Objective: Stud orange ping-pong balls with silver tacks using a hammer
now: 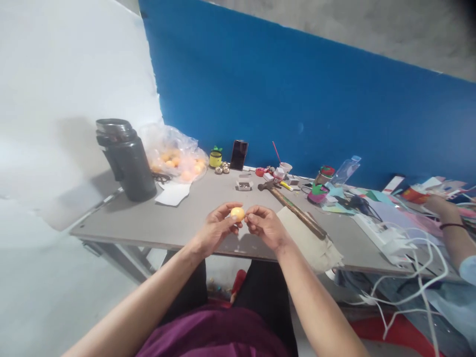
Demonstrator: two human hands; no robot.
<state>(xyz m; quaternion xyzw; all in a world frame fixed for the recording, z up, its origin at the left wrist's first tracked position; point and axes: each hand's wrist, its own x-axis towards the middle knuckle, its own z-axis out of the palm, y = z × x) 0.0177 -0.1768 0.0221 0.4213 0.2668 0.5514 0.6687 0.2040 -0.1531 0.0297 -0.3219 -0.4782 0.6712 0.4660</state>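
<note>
Over the front of the table, my left hand (219, 223) grips a yellow-orange ball (237, 214), about the size of a ping-pong ball, between thumb and fingers. Right beside it is my right hand (266, 225), its thumb and fingertips pinched together close to the ball's right side. Whatever those fingertips hold is too small to make out. Behind both hands sits a small open box (244, 186) with shiny little pieces in it. A hammer (297, 210) with a worn wooden handle lies to the right, partly on a beige cloth (308, 243).
At left stand a dark flask (128, 161) and a clear bag of orange balls (174, 153), near white paper (173, 193). A phone (238, 154) leans on the blue wall. On the right are a power strip (379, 238), tangled white cables and a co-worker's arm (451, 220).
</note>
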